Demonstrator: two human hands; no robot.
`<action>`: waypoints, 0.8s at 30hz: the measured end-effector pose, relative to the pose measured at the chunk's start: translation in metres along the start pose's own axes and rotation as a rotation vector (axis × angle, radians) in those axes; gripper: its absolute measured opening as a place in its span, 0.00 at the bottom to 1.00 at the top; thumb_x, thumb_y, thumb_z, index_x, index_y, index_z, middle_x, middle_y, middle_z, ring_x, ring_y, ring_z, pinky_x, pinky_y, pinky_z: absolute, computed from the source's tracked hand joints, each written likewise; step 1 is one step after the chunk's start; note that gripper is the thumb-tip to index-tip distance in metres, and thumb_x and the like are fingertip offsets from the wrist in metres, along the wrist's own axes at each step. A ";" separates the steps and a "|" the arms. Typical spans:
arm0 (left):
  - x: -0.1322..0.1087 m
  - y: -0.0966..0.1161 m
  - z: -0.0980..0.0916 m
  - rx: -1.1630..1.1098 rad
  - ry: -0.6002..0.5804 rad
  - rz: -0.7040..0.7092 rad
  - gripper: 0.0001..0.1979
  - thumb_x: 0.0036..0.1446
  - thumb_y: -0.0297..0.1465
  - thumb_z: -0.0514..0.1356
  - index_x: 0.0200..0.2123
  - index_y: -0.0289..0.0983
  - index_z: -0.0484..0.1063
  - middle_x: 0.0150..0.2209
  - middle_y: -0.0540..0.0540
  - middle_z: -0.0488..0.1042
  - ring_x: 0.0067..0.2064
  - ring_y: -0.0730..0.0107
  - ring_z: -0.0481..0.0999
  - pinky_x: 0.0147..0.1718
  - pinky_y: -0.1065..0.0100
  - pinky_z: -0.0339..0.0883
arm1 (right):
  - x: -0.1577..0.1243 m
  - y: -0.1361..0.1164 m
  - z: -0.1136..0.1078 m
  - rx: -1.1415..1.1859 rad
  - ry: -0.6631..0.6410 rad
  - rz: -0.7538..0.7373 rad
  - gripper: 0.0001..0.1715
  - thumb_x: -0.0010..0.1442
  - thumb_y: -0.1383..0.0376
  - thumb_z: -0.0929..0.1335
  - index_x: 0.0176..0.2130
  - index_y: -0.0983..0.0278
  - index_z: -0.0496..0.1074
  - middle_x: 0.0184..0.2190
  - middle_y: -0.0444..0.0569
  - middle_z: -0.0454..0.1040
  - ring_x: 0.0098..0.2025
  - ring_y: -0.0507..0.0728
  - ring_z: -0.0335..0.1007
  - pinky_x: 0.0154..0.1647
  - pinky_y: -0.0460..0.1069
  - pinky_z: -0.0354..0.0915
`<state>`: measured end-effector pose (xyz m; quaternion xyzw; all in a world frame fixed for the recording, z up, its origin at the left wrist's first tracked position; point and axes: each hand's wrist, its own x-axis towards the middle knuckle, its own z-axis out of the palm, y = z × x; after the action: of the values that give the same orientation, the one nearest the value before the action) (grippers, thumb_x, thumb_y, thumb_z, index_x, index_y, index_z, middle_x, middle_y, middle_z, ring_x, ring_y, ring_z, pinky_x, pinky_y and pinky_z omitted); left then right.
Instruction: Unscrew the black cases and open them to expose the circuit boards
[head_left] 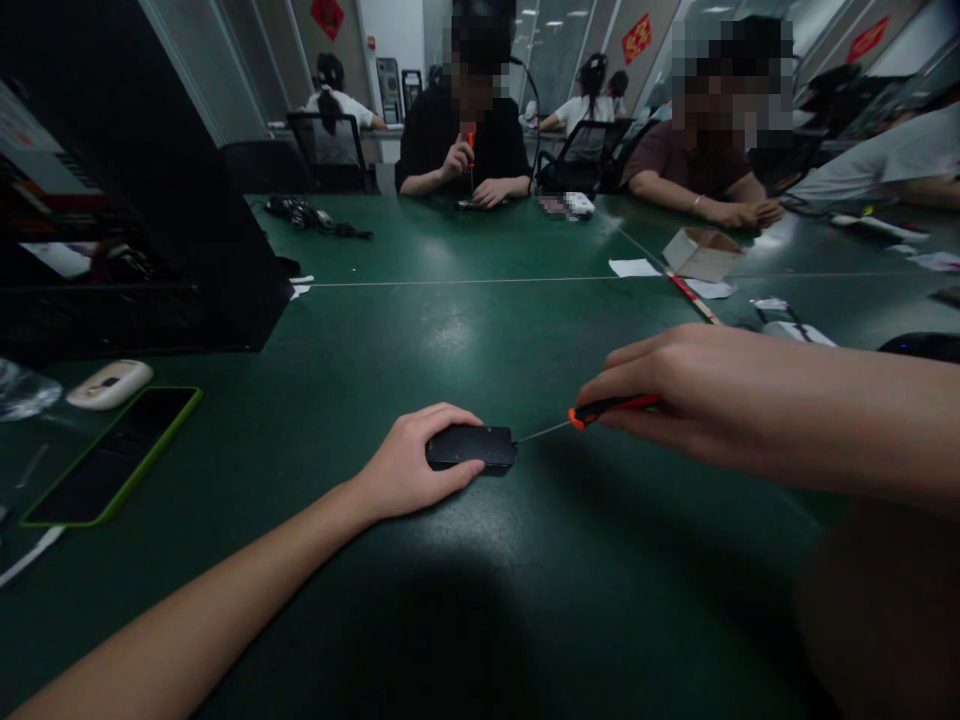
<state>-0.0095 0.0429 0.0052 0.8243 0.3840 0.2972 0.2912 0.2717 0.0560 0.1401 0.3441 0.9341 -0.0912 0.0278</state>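
Note:
My left hand (409, 465) is wrapped round a small flat black device (472, 447) that lies on the green table (525, 330). My right hand (667, 395) is closed on an orange-and-black screwdriver (611, 408). Its thin metal shaft reaches left, and the tip touches the right end of the black device.
A phone in a green case (112, 455) and a white mouse-like device (109, 384) lie at the left, beside a big black case (135, 200). A cardboard box (701, 253), papers and a red stick (694, 297) sit at the far right. Other people sit across the table.

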 end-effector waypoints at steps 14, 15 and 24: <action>0.000 -0.003 0.002 -0.029 -0.017 0.008 0.19 0.57 0.38 0.70 0.50 0.38 0.77 0.51 0.42 0.79 0.51 0.57 0.78 0.54 0.58 0.69 | 0.041 0.034 0.064 0.143 0.061 0.220 0.34 0.70 0.47 0.58 0.22 0.64 0.70 0.18 0.44 0.66 0.21 0.49 0.55 0.28 0.49 0.49; 0.000 -0.003 0.002 -0.030 -0.017 0.007 0.19 0.56 0.38 0.70 0.50 0.38 0.77 0.50 0.42 0.79 0.51 0.57 0.78 0.54 0.58 0.69 | 0.039 0.038 0.075 0.187 0.104 0.236 0.35 0.70 0.46 0.57 0.23 0.64 0.69 0.18 0.44 0.65 0.21 0.49 0.55 0.28 0.49 0.49; 0.000 -0.002 0.001 -0.020 -0.019 0.006 0.19 0.57 0.38 0.70 0.50 0.39 0.77 0.51 0.42 0.79 0.52 0.57 0.78 0.54 0.57 0.69 | 0.036 0.056 0.127 0.234 0.307 0.232 0.34 0.72 0.48 0.54 0.23 0.63 0.65 0.20 0.45 0.65 0.23 0.51 0.57 0.32 0.50 0.50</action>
<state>-0.0092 0.0437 0.0032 0.8254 0.3755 0.2940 0.3022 0.2792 0.0972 0.0027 0.4600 0.8645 -0.1416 -0.1445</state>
